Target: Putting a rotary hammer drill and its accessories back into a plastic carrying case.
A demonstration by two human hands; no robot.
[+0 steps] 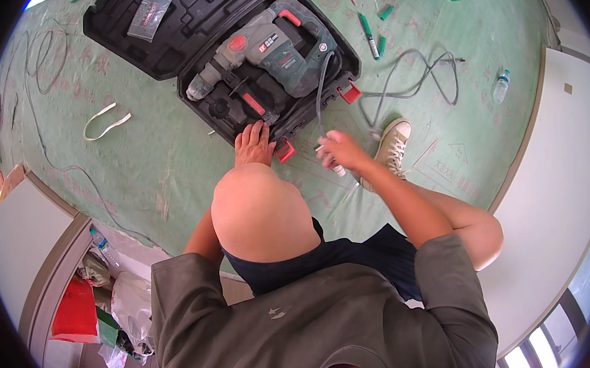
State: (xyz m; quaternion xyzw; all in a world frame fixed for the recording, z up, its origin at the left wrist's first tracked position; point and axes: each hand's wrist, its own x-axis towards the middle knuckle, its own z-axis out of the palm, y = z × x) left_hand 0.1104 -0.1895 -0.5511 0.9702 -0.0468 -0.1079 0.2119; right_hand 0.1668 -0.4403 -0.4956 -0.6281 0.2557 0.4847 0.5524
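A grey-green rotary hammer drill [286,58] with red accents lies in the open black carrying case [184,89]. My left hand [254,144] rests with its fingers stretched out on the case's near edge, beside a red latch [284,150]. From the drill's handle end a grey power cord [320,103] comes over the case rim towards me. My right hand [342,151], slightly blurred, is closed around that cord just outside the case. A side handle [254,105] with a red grip sits in the near part of the case.
More looped cord [431,72] lies on the green floor covering to the right. Around it are green marker pens [369,35] and a water bottle [502,87]. A white strap [106,122] lies at left. A white panel [547,166] borders the right side; bags [131,301] fill a cabinet at lower left.
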